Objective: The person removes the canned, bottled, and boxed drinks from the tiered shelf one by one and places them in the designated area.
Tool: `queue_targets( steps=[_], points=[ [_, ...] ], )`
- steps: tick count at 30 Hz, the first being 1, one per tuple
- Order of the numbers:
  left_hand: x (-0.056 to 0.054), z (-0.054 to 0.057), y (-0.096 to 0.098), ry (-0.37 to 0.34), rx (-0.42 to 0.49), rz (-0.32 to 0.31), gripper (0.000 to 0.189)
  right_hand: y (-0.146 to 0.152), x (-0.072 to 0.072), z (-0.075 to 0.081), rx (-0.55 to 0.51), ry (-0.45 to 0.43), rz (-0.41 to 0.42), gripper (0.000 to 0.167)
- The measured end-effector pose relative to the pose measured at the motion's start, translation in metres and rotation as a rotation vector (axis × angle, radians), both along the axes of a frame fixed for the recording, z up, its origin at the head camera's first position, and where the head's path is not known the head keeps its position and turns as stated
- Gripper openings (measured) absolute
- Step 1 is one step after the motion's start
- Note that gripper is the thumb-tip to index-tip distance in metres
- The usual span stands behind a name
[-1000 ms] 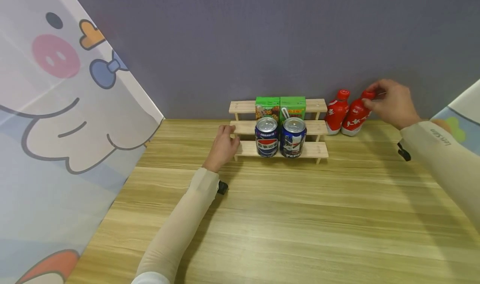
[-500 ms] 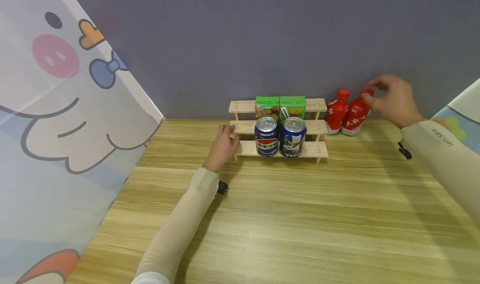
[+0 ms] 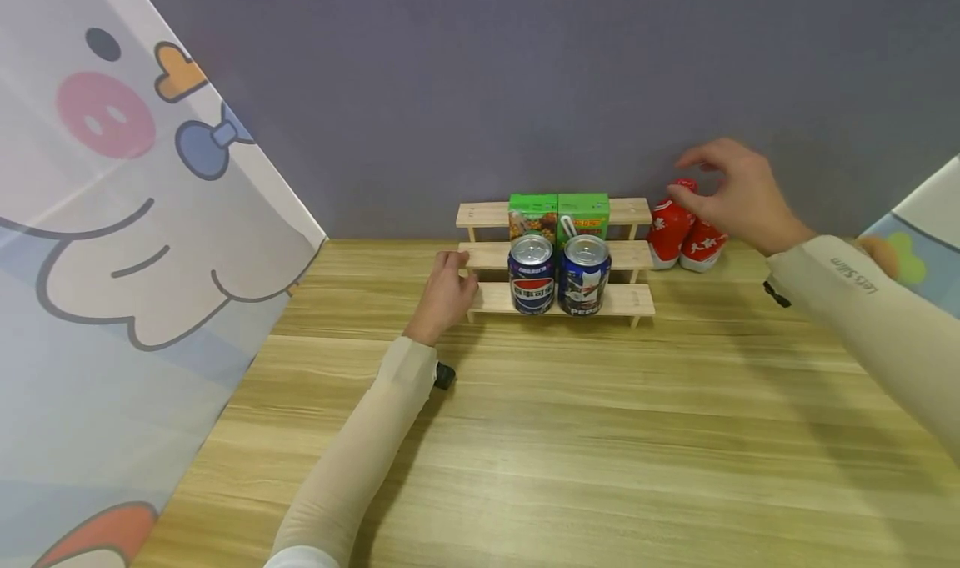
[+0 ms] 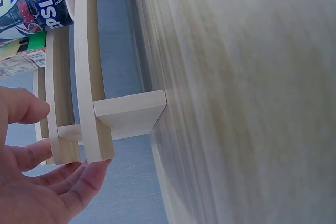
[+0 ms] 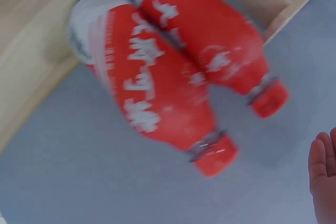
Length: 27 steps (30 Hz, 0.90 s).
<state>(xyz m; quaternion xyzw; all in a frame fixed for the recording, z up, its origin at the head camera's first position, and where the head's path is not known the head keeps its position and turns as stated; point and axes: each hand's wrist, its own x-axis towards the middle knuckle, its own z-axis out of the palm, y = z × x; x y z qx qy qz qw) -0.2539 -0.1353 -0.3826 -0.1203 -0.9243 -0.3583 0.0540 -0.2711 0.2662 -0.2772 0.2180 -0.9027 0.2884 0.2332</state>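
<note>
Beside the left end of a three-step wooden rack (image 3: 632, 299), my left hand (image 3: 442, 295) touches the step ends with its fingertips; in the left wrist view the thumb (image 4: 29, 106) stays apart from the wood. Two blue Pepsi cans, a left one (image 3: 532, 280) and a right one (image 3: 584, 280), stand on the front step. To the rack's right are two red plastic bottles with red caps, a nearer-to-rack bottle (image 3: 669, 233) and an outer bottle (image 5: 157, 77). My right hand (image 3: 738, 188) hovers over them, thumb and fingers spread, holding nothing; it hides the outer bottle's top in the head view.
Two green boxes, a left one (image 3: 533, 207) and a right one (image 3: 583, 207), stand behind the cans on the rack. A grey wall (image 3: 420, 118) rises at the table's back edge. A cartoon-printed panel (image 3: 187, 276) borders the left side of the wooden table (image 3: 570, 434).
My right hand has let go of the outer bottle's cap, lifted slightly and moved left over the bottle closer to the rack. The left hand stays at the rack's end.
</note>
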Motion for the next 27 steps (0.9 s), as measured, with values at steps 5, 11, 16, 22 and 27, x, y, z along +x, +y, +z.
queue_targets(
  steps=[5,11,16,22,27],
  points=[
    [0.000,-0.001,0.001,0.007,-0.001,0.003,0.042,-0.021,0.001,0.006,0.051,0.006,0.096,0.033],
    [-0.001,-0.001,0.001,0.010,-0.003,0.006,0.042,-0.045,-0.003,0.006,0.096,0.012,0.263,0.035],
    [0.000,0.000,0.002,0.005,-0.007,0.012,0.042,-0.062,-0.009,0.007,0.109,-0.023,0.361,0.036],
    [0.000,0.000,0.003,-0.006,-0.007,0.015,0.042,-0.071,-0.016,0.005,0.171,-0.079,0.390,0.035],
    [0.001,0.000,0.004,-0.016,0.004,0.017,0.042,-0.072,-0.017,0.004,0.206,-0.110,0.391,0.033]
  ],
)
